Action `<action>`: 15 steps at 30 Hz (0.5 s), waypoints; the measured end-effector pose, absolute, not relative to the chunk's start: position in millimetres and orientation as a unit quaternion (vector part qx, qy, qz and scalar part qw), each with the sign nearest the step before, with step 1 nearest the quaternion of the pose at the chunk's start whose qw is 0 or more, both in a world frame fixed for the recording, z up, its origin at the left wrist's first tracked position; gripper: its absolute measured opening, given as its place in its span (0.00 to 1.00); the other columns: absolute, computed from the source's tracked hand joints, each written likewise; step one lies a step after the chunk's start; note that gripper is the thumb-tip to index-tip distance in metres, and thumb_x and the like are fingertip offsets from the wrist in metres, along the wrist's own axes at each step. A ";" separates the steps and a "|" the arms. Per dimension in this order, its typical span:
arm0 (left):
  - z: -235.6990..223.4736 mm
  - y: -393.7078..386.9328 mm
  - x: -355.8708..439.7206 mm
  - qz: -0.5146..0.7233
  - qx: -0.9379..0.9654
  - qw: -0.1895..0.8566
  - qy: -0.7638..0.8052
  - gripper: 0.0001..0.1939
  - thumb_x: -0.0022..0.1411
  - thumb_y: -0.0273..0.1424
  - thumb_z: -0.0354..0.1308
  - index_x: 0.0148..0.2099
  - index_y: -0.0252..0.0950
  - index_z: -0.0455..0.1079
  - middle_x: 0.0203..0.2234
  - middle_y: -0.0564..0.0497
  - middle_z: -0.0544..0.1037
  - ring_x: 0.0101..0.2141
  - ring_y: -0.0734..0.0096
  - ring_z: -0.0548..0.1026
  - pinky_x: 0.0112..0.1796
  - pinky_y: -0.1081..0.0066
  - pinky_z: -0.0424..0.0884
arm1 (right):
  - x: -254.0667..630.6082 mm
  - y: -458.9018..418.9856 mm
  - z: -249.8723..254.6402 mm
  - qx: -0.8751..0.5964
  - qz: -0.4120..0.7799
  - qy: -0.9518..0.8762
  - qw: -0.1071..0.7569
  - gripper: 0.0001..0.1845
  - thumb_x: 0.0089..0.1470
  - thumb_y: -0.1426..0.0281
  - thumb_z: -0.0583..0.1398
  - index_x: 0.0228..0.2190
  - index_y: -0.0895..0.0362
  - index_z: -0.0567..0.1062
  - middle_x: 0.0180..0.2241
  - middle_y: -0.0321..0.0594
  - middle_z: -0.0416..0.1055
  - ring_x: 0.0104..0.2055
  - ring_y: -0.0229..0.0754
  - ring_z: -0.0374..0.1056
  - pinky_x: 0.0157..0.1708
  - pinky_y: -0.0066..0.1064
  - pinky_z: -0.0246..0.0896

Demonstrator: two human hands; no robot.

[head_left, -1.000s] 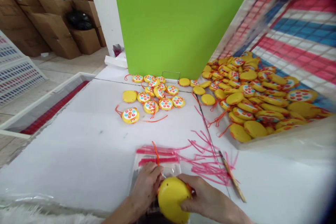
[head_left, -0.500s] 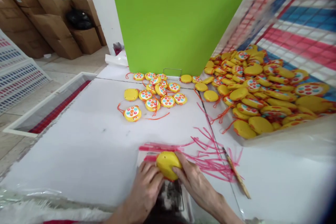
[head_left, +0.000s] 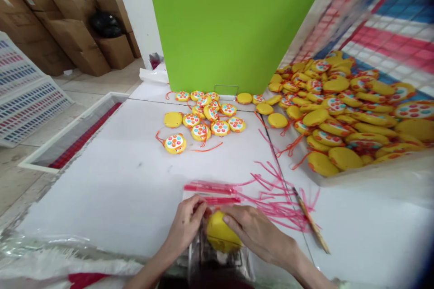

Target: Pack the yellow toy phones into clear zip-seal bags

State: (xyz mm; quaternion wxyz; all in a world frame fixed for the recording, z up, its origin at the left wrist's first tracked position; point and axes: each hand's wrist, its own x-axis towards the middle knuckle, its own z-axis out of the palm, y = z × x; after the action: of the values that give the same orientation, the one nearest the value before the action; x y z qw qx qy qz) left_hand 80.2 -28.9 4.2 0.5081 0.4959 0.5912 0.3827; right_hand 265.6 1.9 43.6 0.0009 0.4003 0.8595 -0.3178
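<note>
A yellow round toy [head_left: 220, 236] lies partly inside a clear plastic bag [head_left: 217, 259] at the near edge of the white table [head_left: 118, 180]. My left hand [head_left: 186, 223] pinches the bag's mouth at the toy's left side. My right hand [head_left: 256, 230] rests over the toy's right side, fingers on it. Just beyond my fingers lie bags with pink seal strips [head_left: 212, 188].
Loose pink strips [head_left: 281, 198] and a wooden stick [head_left: 312, 222] lie to the right. Several yellow toys with coloured dots [head_left: 203, 119] sit mid-table, a big heap [head_left: 342, 113] at the right. A green board [head_left: 233, 22] stands behind. A white crate [head_left: 27, 95] and cardboard boxes [head_left: 77, 31] are on the left.
The yellow toy went from held above the bag at the table's edge to the bag's mouth, then sank into the bag. Both hands followed it.
</note>
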 end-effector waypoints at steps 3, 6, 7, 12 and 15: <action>5.1 -29.7 80.8 0.380 0.482 0.535 0.580 0.14 0.60 0.39 0.49 0.29 0.34 0.67 0.25 0.48 0.76 0.29 0.65 0.73 0.31 0.71 0.66 | 258.3 3.4 44.4 0.376 -0.235 0.894 0.063 0.18 0.61 0.62 0.50 0.31 0.55 0.76 0.31 0.41 0.73 0.32 0.43 0.70 0.32 0.30 0.59; 1.8 -32.5 78.1 0.385 0.448 0.572 0.569 0.13 0.60 0.38 0.50 0.32 0.34 0.69 0.26 0.49 0.76 0.30 0.65 0.74 0.32 0.71 0.67 | 252.4 3.2 38.2 0.424 -0.182 0.887 0.011 0.11 0.58 0.66 0.55 0.29 0.55 0.76 0.31 0.39 0.72 0.31 0.40 0.69 0.28 0.27 0.56; 0.4 -33.7 77.1 0.384 0.444 0.578 0.567 0.13 0.59 0.37 0.50 0.33 0.33 0.70 0.26 0.49 0.76 0.30 0.65 0.74 0.33 0.71 0.67 | 250.5 2.8 35.4 0.435 -0.183 0.881 -0.023 0.09 0.58 0.68 0.55 0.30 0.55 0.75 0.30 0.38 0.72 0.31 0.39 0.69 0.28 0.26 0.55; -2.6 -36.5 76.7 0.386 0.441 0.584 0.562 0.12 0.57 0.32 0.51 0.37 0.32 0.73 0.29 0.49 0.77 0.34 0.65 0.73 0.37 0.70 0.66 | 236.7 0.5 22.7 0.427 -0.214 0.869 -0.128 0.07 0.58 0.73 0.55 0.33 0.54 0.73 0.30 0.35 0.72 0.31 0.36 0.68 0.29 0.25 0.55; -1.0 -34.0 79.4 0.392 0.448 0.592 0.544 0.13 0.57 0.32 0.51 0.40 0.31 0.72 0.28 0.49 0.76 0.31 0.65 0.73 0.34 0.71 0.66 | 228.9 1.5 18.8 0.432 -0.188 0.873 -0.128 0.06 0.56 0.76 0.56 0.32 0.55 0.72 0.29 0.35 0.72 0.30 0.36 0.69 0.28 0.25 0.54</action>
State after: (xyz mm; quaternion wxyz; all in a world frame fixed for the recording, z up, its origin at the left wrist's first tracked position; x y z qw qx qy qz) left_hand 79.4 -34.0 -1.0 0.5915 0.4477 0.5444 0.3915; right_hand 228.9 1.5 18.8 -0.1276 0.4323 0.8726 -0.1881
